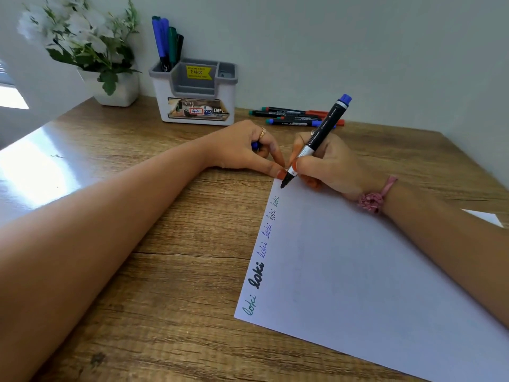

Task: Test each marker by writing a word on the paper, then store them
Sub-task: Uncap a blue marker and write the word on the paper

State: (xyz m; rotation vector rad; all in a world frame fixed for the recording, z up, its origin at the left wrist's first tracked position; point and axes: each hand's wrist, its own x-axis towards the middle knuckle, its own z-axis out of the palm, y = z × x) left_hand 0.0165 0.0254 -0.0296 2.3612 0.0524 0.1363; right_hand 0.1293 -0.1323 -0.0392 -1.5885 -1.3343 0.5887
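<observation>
Marker tip is meeting the paper's far corner

The right hand is gripping the marker, barrel leaning away toward the far edge, tip at the paper; the left hand is curling around its cap, fingertip pinning that corner.

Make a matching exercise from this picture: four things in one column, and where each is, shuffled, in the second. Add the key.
Things
1. marker
2. blue cap
3. plant pot
4. loose markers

Places
A. inside the curled left hand
B. lying on the table behind the hands
C. held by the right hand, tip at the paper's top corner
D. left of the organizer, by the wall

Pairs: 1-C, 2-A, 3-D, 4-B
</observation>
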